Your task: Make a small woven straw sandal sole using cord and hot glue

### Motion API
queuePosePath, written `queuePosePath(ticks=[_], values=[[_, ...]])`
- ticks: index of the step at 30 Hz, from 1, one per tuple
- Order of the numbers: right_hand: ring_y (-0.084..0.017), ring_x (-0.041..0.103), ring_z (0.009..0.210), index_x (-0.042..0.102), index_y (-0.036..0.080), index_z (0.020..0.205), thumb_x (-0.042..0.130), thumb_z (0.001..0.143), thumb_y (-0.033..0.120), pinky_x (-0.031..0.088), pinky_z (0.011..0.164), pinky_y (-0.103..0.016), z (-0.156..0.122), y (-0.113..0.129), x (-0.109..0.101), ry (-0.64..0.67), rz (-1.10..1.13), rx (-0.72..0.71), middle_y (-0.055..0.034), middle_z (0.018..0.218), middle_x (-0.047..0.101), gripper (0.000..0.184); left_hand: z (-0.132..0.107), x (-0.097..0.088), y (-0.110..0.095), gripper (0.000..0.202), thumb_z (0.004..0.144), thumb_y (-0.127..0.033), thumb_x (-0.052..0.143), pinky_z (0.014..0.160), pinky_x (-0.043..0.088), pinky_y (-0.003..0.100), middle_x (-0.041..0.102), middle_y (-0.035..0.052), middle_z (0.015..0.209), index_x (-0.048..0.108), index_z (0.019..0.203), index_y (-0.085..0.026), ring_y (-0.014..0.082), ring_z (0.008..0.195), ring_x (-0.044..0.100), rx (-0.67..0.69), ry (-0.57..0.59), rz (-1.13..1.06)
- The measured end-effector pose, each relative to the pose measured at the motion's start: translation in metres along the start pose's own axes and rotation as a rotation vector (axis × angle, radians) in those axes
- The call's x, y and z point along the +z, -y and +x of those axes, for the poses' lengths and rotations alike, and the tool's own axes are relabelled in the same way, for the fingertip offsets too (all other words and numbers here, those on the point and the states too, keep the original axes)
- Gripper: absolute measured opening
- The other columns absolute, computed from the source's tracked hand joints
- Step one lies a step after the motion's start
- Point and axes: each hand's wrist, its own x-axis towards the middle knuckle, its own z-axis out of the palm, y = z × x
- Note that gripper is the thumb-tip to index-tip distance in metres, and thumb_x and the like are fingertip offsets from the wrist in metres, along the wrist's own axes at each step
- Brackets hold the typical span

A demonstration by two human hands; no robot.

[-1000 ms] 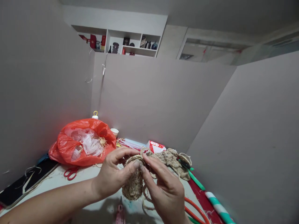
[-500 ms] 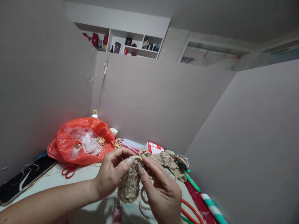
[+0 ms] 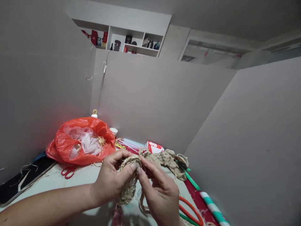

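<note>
Both hands hold an oval piece of coiled straw rope [image 3: 127,193] above the white tabletop. My left hand [image 3: 110,180] grips its far-left edge, thumb on the near face and fingers behind. On the right side, my right hand [image 3: 161,191] pinches the upper edge between thumb and index finger. The two thumb tips almost meet near the top of the piece. A loose length of straw rope [image 3: 142,204] loops down beside my right hand. Whatever lies between the pinched right fingertips is too small to make out.
An orange plastic bag [image 3: 61,142] with white plastic and straw stands left, near red-handled scissors [image 3: 68,172] and a dark flat board [image 3: 35,175]. More braided rope [image 3: 168,161] lies behind my right hand, beside a red-white box [image 3: 154,147]. Orange handles [image 3: 194,208] and a green-white striped roll [image 3: 213,208] lie right.
The straw-rope piece has turned, showing a narrower face. My left thumb has slid right and down toward my right thumb. The view has shifted slightly.
</note>
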Motion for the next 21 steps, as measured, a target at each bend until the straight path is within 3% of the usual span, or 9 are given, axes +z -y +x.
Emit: queuePosePath(ticks=[6, 9, 13, 16, 21], values=[[-0.017, 0.072, 0.076, 0.070, 0.023, 0.108, 0.065, 0.079, 0.008, 0.060, 0.064, -0.023, 0.000, 0.004, 0.002, -0.057, 0.033, -0.010, -0.0038, 0.093, 0.076, 0.033, -0.001, -0.001, -0.003, 0.011, 0.081, -0.025, 0.063, 0.067, 0.046, 0.023, 0.058, -0.0011, 0.076, 0.059, 0.087, -0.017, 0.0117, 0.070, 0.053, 0.026, 0.070, 0.044], [-0.018, 0.072, 0.078, 0.070, 0.023, 0.108, 0.065, 0.079, 0.009, 0.060, 0.066, -0.026, -0.001, 0.001, 0.001, -0.079, 0.038, 0.016, -0.0053, 0.097, 0.076, 0.033, -0.002, -0.003, -0.002, 0.027, 0.078, -0.028, 0.067, 0.075, 0.048, 0.026, 0.059, 0.0011, 0.088, 0.056, 0.102, -0.020, 0.0148, 0.080, 0.055, 0.087, 0.144, 0.065], [-0.020, 0.072, 0.082, 0.071, 0.022, 0.108, 0.065, 0.082, 0.013, 0.061, 0.069, -0.030, 0.000, -0.005, -0.002, -0.071, 0.043, 0.088, -0.0081, 0.101, 0.075, 0.028, 0.004, -0.010, 0.000, 0.042, 0.082, -0.026, 0.064, 0.079, 0.048, 0.028, 0.057, 0.0036, 0.100, 0.051, 0.122, -0.026, 0.0160, 0.088, 0.054, 0.279, 0.036, 0.185], [-0.020, 0.072, 0.085, 0.070, 0.024, 0.109, 0.064, 0.083, 0.013, 0.060, 0.073, -0.031, 0.001, -0.007, -0.003, -0.039, 0.058, 0.107, -0.0068, 0.103, 0.074, 0.029, 0.010, -0.014, 0.003, 0.037, 0.081, -0.020, 0.064, 0.075, 0.048, 0.027, 0.061, 0.0030, 0.095, 0.058, 0.117, -0.025, 0.0148, 0.082, 0.054, 0.454, 0.044, 0.347], [-0.018, 0.070, 0.091, 0.068, 0.028, 0.111, 0.064, 0.082, 0.009, 0.058, 0.077, -0.028, 0.000, -0.009, -0.003, -0.024, 0.065, 0.044, -0.0036, 0.104, 0.074, 0.036, 0.009, -0.014, 0.007, 0.039, 0.081, -0.015, 0.065, 0.077, 0.049, 0.027, 0.066, 0.0029, 0.096, 0.060, 0.118, -0.026, 0.0148, 0.085, 0.059, 0.529, 0.034, 0.394]])
